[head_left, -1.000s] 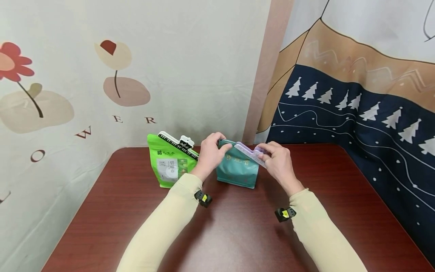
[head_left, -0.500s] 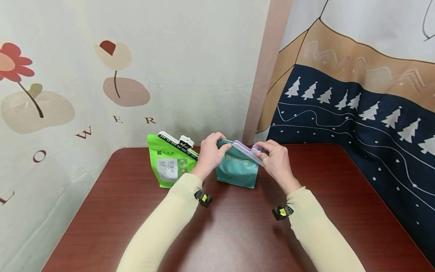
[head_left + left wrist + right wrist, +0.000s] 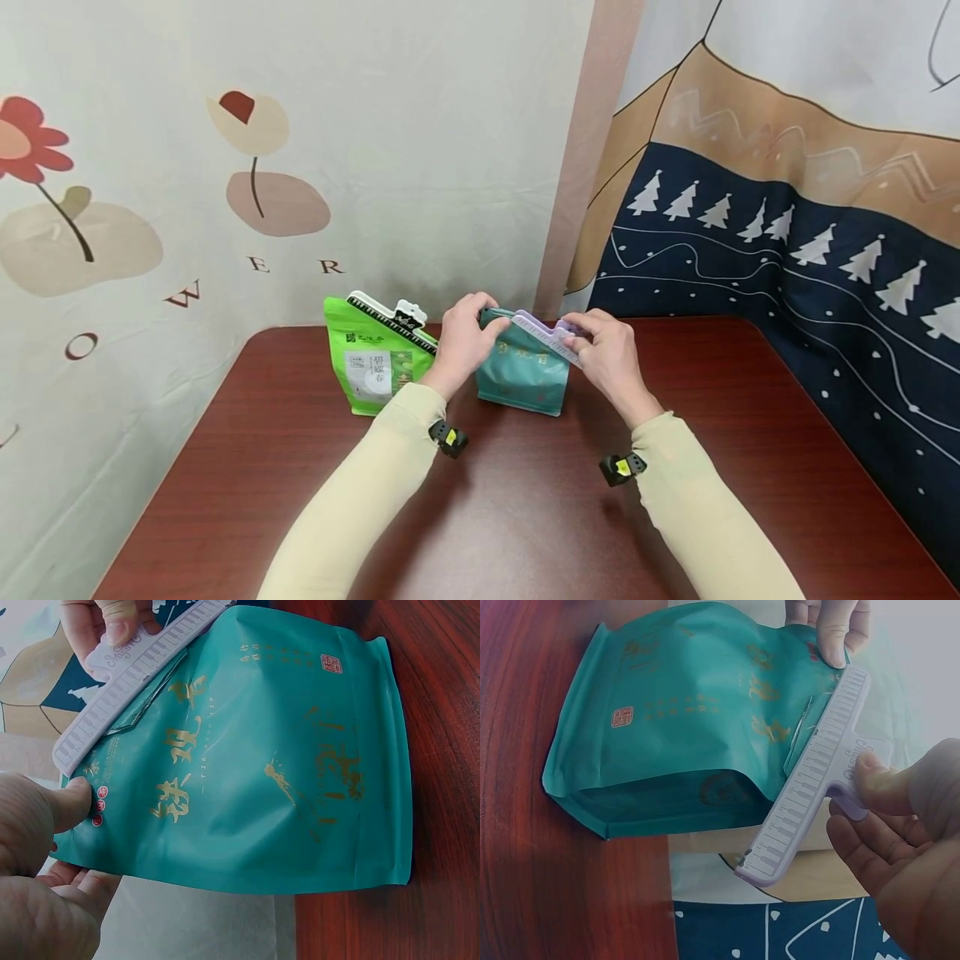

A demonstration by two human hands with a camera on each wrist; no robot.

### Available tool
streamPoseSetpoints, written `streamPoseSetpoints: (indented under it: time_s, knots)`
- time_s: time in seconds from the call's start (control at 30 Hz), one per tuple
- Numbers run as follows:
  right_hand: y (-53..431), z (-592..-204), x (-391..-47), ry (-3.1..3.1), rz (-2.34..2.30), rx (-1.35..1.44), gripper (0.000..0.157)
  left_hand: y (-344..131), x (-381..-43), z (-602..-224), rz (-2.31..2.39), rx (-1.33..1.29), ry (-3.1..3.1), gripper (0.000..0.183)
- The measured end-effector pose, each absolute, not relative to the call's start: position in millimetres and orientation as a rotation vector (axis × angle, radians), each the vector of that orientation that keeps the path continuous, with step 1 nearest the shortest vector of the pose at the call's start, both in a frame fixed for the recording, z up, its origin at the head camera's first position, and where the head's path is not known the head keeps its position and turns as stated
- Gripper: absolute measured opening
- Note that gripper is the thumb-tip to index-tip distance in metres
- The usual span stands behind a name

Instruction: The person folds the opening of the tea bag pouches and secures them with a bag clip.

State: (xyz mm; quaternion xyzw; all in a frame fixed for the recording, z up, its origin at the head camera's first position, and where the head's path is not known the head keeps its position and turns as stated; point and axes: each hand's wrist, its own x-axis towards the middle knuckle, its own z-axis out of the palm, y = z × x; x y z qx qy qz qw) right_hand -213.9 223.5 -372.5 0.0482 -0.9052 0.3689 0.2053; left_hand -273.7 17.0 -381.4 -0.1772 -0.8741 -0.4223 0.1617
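Note:
A teal pouch with gold lettering (image 3: 522,379) stands upright on the table, its printed front (image 3: 247,757) filling the left wrist view. My left hand (image 3: 459,340) pinches its top left corner between thumb and fingers. Slanting across the pouch's top right is a pale purple bag clip (image 3: 543,337) printed with piano keys. The thumb and fingers of my right hand (image 3: 613,358) pinch the clip's handle. In the right wrist view the long clip bar (image 3: 802,787) lies along the pouch's top edge, and its lower end sticks out past the pouch's side.
To the left stands a bright green pouch (image 3: 345,358) with a black and white clip (image 3: 397,319) across its top; my left hand and forearm cover part of it. The red-brown wooden table (image 3: 517,517) meets a printed cloth backdrop (image 3: 450,167) behind the pouches.
My right hand and the purple clip have shifted slightly left along the pouch's top, then stayed put over the last half second. The left hand holds its place.

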Motion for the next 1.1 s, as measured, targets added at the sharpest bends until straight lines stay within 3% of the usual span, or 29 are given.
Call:
streamPoseSetpoints:
  time_s: [1.1]
  knots:
    - [217.8,-368.8,-218.6,-2.492,1.059,0.147,0.021,16.0,-274.3,-383.9,-1.208,-0.558,-2.467,0.017]
